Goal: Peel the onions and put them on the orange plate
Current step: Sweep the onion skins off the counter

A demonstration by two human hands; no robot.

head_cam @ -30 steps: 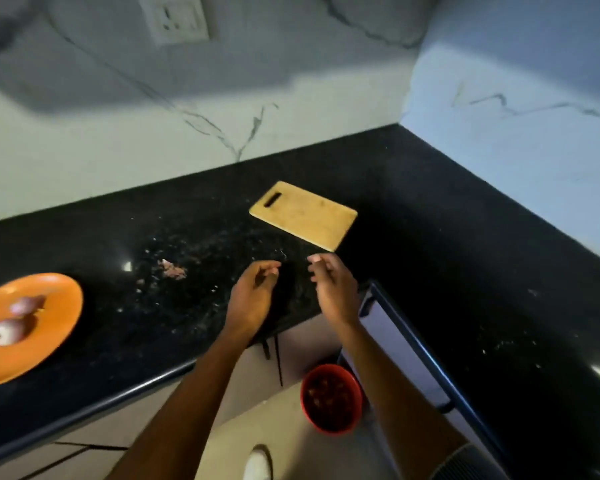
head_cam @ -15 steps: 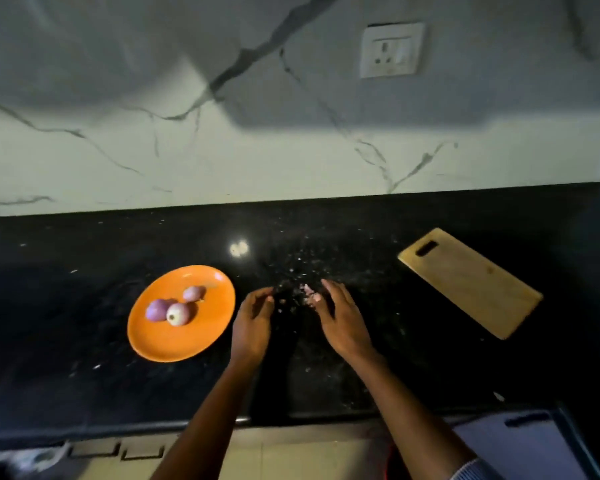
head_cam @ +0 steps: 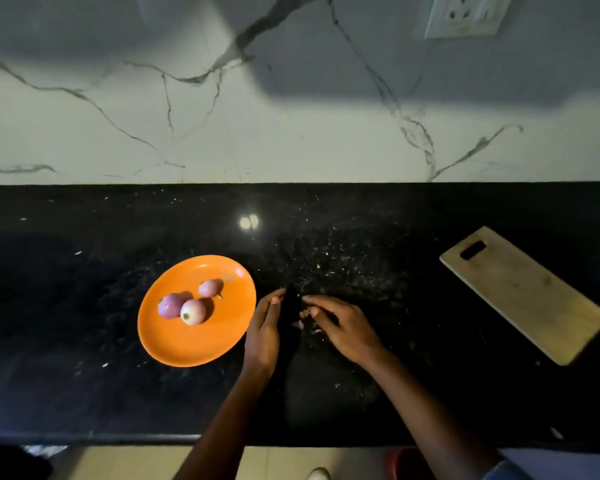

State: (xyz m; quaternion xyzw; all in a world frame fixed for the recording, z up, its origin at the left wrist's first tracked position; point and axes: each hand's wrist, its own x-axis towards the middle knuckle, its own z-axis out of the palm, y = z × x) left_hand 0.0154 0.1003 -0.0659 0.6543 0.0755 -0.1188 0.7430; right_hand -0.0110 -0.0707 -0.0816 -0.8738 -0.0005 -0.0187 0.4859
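Three peeled onions (head_cam: 187, 304) are seen on the orange plate (head_cam: 174, 344). Just right of it, both hands, left hand (head_cam: 262, 332) and right hand (head_cam: 343, 329), are loosely curled around peel scraps (head_cam: 303, 318) on the worktop (head_cam: 84, 375); a grasp cannot be confirmed.

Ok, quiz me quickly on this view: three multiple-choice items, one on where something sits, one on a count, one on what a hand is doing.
1. Where is the cutting board?
A. right of the hands
B. on the plate
C. left of the plate

2. How many onions lie on the orange plate?
A. one
B. three
C. five

3. What is the left hand doing?
A. gripping an onion
B. lifting the plate
C. fingers out straight beside the scraps

Answers:
1 A: the cutting board lies far right on the counter.
2 B: three onions sit on the orange plate.
3 C: the left hand holds nothing, facing the right hand across peel scraps.
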